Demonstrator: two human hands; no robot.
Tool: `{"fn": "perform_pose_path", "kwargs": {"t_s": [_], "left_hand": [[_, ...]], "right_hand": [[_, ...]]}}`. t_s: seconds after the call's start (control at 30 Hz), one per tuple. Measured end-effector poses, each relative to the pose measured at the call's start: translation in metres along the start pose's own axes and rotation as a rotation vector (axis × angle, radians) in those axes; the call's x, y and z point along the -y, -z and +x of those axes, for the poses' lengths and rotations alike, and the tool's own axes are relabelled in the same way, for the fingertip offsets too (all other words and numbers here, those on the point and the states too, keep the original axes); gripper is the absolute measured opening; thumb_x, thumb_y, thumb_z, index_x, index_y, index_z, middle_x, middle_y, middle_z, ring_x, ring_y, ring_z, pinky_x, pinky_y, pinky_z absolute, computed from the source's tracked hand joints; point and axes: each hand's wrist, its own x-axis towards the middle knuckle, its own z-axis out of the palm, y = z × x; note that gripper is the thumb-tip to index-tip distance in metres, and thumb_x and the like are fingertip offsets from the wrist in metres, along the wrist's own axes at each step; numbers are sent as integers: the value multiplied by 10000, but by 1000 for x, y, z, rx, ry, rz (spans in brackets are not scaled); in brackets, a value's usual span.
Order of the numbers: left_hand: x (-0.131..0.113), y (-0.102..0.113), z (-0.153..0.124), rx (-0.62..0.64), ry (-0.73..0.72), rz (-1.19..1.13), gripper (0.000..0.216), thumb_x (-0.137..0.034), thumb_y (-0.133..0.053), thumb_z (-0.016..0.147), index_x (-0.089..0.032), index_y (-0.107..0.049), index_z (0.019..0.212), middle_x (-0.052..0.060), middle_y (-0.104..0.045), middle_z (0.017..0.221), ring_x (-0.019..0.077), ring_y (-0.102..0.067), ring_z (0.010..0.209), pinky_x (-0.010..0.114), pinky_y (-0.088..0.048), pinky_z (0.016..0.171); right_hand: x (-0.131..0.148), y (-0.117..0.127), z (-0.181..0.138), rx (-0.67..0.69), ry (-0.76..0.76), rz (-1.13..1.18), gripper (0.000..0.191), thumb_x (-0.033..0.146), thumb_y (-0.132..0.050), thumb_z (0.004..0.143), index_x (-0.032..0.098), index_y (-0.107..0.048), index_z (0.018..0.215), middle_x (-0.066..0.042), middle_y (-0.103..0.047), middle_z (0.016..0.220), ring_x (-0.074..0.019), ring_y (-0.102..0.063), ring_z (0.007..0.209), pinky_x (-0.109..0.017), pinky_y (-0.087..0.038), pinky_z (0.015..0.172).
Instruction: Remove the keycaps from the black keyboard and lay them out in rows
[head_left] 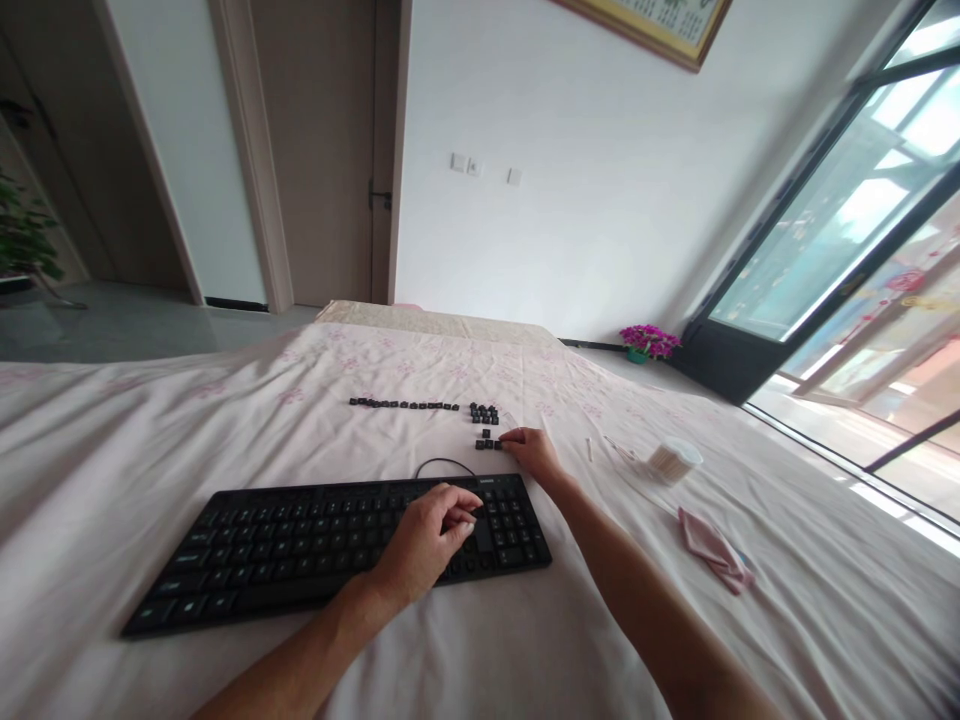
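A black keyboard (300, 545) lies on a pink floral cloth. My left hand (431, 535) rests on its right part with fingers curled, fingertips pressed on the keys near the number pad. My right hand (529, 448) reaches beyond the keyboard and pinches at a small cluster of loose black keycaps (489, 443); what sits between its fingertips is too small to name. A second block of keycaps (484, 412) and a long row of keycaps (403, 405) lie farther back.
The pink cloth (150, 430) covers the whole surface. A tub of cotton swabs (673, 462) and loose swabs lie to the right, with a folded pink cloth (712, 548) nearer me. A window (862, 260) is at right, a door (322, 150) behind.
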Motion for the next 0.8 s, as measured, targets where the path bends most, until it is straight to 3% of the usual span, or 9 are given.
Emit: {"fn": "perform_pose_path", "kwargs": {"t_s": [0.2, 0.3, 0.4, 0.47, 0.63, 0.8], "left_hand": [[0, 0, 0, -9, -3, 3, 214, -107, -533, 781, -183, -628, 957, 38, -659, 960, 135, -643, 813, 259, -513, 776], [0, 0, 0, -15, -1, 0, 213, -113, -532, 782, -183, -629, 959, 37, -661, 960, 136, -643, 812, 260, -514, 772], [0, -1, 0, -17, 20, 1, 227, -109, -531, 773, -180, -629, 965, 43, -663, 962, 141, -645, 820, 264, -516, 771], [0, -1, 2, -2, 44, 5, 258, -96, -529, 758, -176, -626, 983, 50, -659, 976, 145, -646, 831, 266, -518, 774], [-3, 2, 18, 130, 117, 100, 448, -79, -569, 684, -188, -598, 1117, 45, -653, 921, 153, -645, 760, 260, -518, 707], [-6, 9, 48, 171, -2, 332, 341, -101, -579, 668, -227, -677, 970, 21, -673, 860, 173, -618, 769, 253, -476, 706]], "right_hand": [[7, 6, -5, -40, -5, 31, 294, 358, -604, 759, 137, -724, 910, -68, -713, 823, -184, -631, 724, -266, -452, 655], [17, 18, -14, -43, 2, 79, 496, 488, -378, 885, 117, -707, 887, -80, -697, 798, -156, -603, 631, -257, -451, 592], [32, 35, -32, -16, 142, 158, 602, 527, -242, 926, 149, -703, 842, -71, -684, 844, -161, -603, 729, -260, -456, 653], [43, 45, -46, -9, 243, 141, 591, 519, -245, 938, 180, -707, 790, -42, -664, 790, -157, -590, 756, -269, -440, 715], [65, 50, -77, 36, 304, 245, 449, 475, -350, 934, 175, -683, 912, -8, -606, 680, -123, -537, 636, -242, -414, 617], [72, 43, -89, 197, 315, 387, 321, 409, -453, 903, 156, -651, 896, -28, -654, 797, -130, -566, 706, -233, -439, 627]]}}
